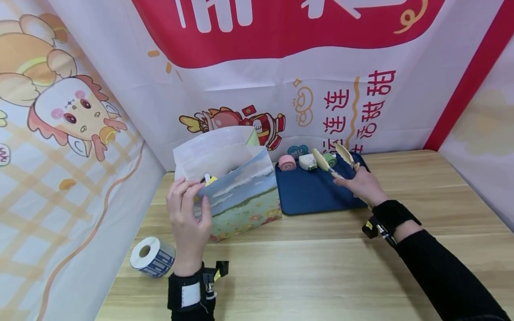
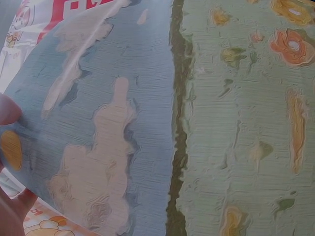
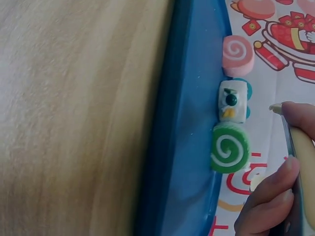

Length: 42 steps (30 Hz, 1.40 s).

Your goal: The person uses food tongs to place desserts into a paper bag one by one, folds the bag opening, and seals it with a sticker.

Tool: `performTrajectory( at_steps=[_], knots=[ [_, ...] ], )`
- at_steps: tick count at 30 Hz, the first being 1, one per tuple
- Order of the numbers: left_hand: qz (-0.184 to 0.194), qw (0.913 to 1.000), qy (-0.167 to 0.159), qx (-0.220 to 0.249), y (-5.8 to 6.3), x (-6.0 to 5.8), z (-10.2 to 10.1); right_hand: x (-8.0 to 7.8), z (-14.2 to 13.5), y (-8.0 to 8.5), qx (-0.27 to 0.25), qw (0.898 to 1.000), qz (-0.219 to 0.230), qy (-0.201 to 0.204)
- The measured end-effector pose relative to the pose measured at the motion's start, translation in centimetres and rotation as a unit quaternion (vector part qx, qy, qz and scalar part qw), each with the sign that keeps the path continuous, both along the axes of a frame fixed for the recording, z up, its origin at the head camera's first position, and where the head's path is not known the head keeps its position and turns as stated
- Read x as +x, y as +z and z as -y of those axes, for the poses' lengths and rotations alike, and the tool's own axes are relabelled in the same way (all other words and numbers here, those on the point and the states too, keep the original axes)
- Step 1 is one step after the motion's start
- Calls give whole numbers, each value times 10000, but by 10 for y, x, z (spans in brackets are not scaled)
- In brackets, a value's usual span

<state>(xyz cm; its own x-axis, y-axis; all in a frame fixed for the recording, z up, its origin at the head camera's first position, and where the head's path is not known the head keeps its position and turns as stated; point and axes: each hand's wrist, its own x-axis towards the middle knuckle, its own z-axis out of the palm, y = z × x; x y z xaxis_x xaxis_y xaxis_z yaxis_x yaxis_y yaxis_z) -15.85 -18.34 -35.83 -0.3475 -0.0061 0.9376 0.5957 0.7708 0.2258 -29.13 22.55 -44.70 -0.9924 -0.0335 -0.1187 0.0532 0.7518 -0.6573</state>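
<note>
At the left, a paper bag (image 1: 245, 203) with painted sky and flowers stands with its top open. My left hand (image 1: 188, 216) grips the bag's left rim, thumb on the outer face; the left wrist view is mostly bag wall. Something yellow and white (image 1: 210, 179) shows inside the opening. My right hand (image 1: 365, 185) holds tongs (image 1: 322, 161) with cream tips spread apart above a dark blue tray (image 1: 317, 194). Along the tray's far edge sit a pink swirl cake roll (image 3: 238, 55), a white decorated cake (image 3: 233, 101) and a green swirl cake roll (image 3: 227, 147).
A roll of blue and white labels (image 1: 153, 257) lies on the wooden table (image 1: 289, 267), left of my left wrist. A printed cloth backdrop (image 1: 225, 84) rises right behind the bag and tray, and another cloth (image 1: 80, 187) hangs at the left.
</note>
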Motion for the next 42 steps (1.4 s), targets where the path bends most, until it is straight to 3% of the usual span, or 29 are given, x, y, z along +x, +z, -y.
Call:
performTrajectory(
  at_steps=[13, 24, 42],
  knots=[
    [164, 9998, 39, -47, -2, 0, 3, -3, -7, -13, -88, 9993, 366, -55],
    [20, 10000, 35, 19, 0, -1, 0, -3, -9, -24, 23, 9990, 448, 15],
    [95, 9999, 43, 4, -3, -3, 3, 1, -11, -30, 182, 9994, 246, 141]
  ],
)
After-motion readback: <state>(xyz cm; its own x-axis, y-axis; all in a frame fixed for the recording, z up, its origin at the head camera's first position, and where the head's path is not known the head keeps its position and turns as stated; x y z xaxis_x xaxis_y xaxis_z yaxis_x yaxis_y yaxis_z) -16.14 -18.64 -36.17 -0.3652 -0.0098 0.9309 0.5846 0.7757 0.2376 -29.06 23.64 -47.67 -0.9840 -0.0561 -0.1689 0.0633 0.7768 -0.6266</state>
